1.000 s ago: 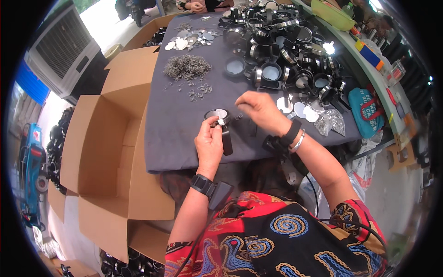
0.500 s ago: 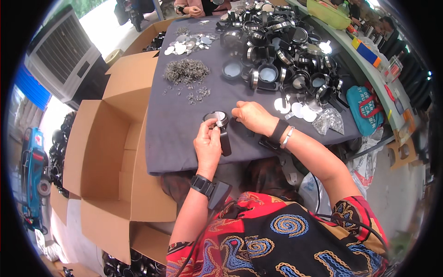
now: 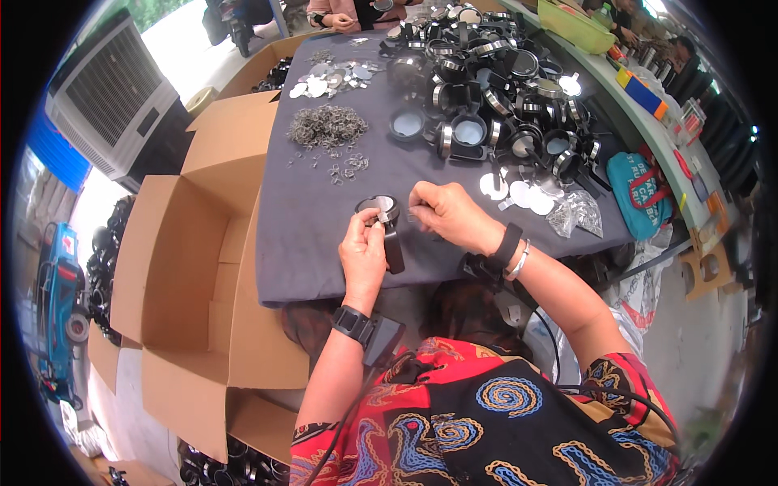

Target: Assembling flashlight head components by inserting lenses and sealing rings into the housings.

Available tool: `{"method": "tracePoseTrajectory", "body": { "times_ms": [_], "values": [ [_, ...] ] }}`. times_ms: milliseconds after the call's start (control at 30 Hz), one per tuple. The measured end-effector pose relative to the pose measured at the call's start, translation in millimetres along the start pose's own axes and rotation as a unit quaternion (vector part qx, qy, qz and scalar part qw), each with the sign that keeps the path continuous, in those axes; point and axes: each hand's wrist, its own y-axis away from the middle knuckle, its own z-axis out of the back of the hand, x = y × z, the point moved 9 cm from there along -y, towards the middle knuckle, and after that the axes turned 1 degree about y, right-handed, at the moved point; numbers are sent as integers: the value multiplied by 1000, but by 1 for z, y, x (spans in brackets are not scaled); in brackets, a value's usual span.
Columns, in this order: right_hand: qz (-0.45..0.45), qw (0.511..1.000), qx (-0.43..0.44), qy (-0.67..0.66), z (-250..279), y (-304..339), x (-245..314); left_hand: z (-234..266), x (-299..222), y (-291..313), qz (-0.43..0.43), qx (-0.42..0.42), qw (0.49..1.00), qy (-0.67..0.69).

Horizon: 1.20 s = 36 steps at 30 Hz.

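My left hand [image 3: 364, 249] grips a black round lid-like part [image 3: 391, 241] with a silvery band, its black handle pointing toward me. The thumb and fingertips press at its rim, where a pale disc shows inside. Just to the right, my right hand [image 3: 450, 212] hovers over the cloth with thumb and fingers pinched together. Whatever the pinch holds is too small to make out. Beyond my left hand lies a heap of small metal clips [image 3: 326, 126], with a few scattered nearer. Silvery discs [image 3: 528, 196] and a clear bag of small parts [image 3: 577, 214] lie right of my right hand.
A large pile of similar black parts [image 3: 486, 97] covers the table's far right. More discs [image 3: 328, 81] lie at the far left of the grey cloth [image 3: 312, 243]. An open cardboard box [image 3: 190, 283] stands left. A teal bag [image 3: 640, 193] sits right; another person's hand [image 3: 344, 23] is opposite.
My right hand has lifted slightly and turned, moving a little rightward with its wrist. My left hand stays in place, holding the black part.
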Motion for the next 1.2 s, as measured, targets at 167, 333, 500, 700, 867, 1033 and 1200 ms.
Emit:
{"method": "tracePoseTrajectory", "body": {
  "times_ms": [167, 333, 500, 700, 867, 1033, 1200],
  "values": [
    [116, 990, -42, -63, -19, 5, 12, -2, 4, 0, 10, 6, 1000, 27],
    [226, 965, -133, 12, -24, 10, 20, 0, 8, -1, 8, 20, 1000, 18],
    [261, 947, -175, 63, -25, 13, 25, 0, 11, -1, 23, 26, 999, 29],
    [303, 927, -182, 126, -31, 13, 29, 1, 9, -2, 22, 29, 999, 23],
    [287, 932, -195, 106, -24, 12, 27, -4, 12, -4, 24, 41, 998, 46],
    [264, 934, -197, 136, -29, 10, 23, -5, 8, 0, 15, 38, 999, 13],
    [243, 945, -181, 123, -32, 12, 25, 2, 5, 2, 13, 1, 1000, 14]
  ]
}}
